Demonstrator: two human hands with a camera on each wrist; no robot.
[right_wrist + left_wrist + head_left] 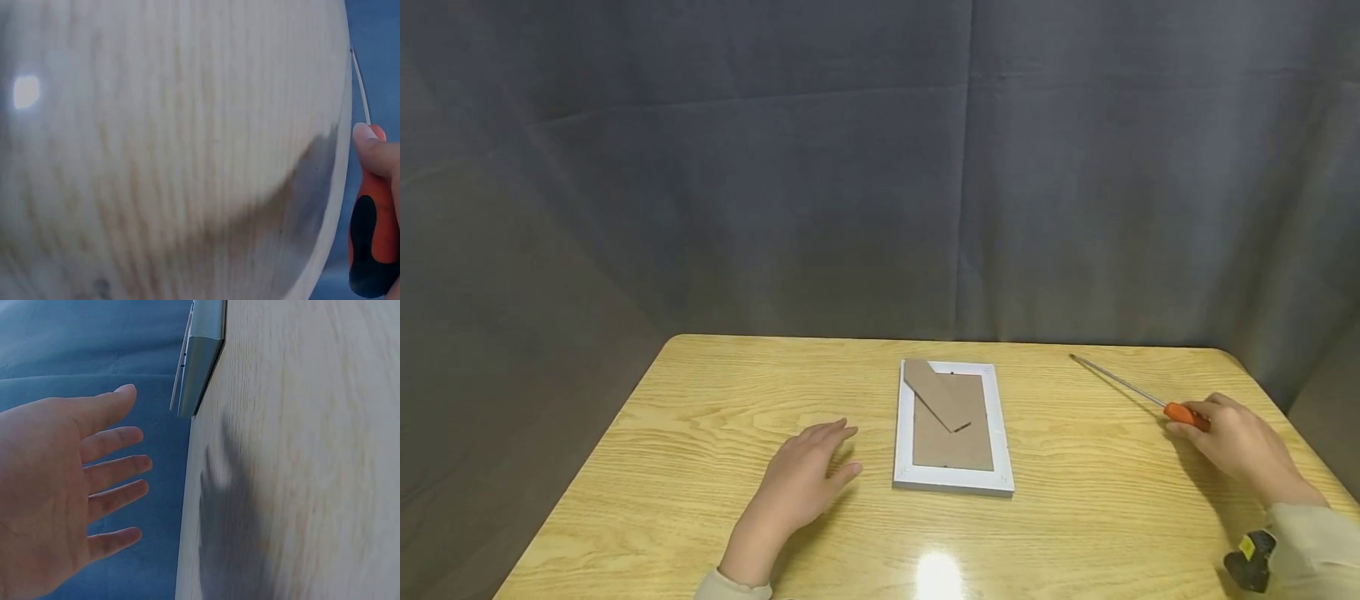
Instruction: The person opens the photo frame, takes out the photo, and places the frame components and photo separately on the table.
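A white picture frame (1002,450) lies face down mid-table, its brown backing board (951,450) and slanted stand leg (938,396) facing up. My left hand (805,475) hovers over the table to the left of it, fingers spread and holding nothing; the left wrist view shows the bare palm (44,494) and the frame's edge (203,356) beyond the thumb. At the right, my right hand (1236,437) grips a screwdriver (1183,414) by its orange and black handle (374,187). The metal shaft points to the far left, towards the back edge.
A wood-grain table (700,400) with rounded back corners carries everything. Behind it hangs a dark curtain (820,208). A black wrist device (1251,560) sits by the right sleeve (1311,542). Light glares off the table's front (938,575).
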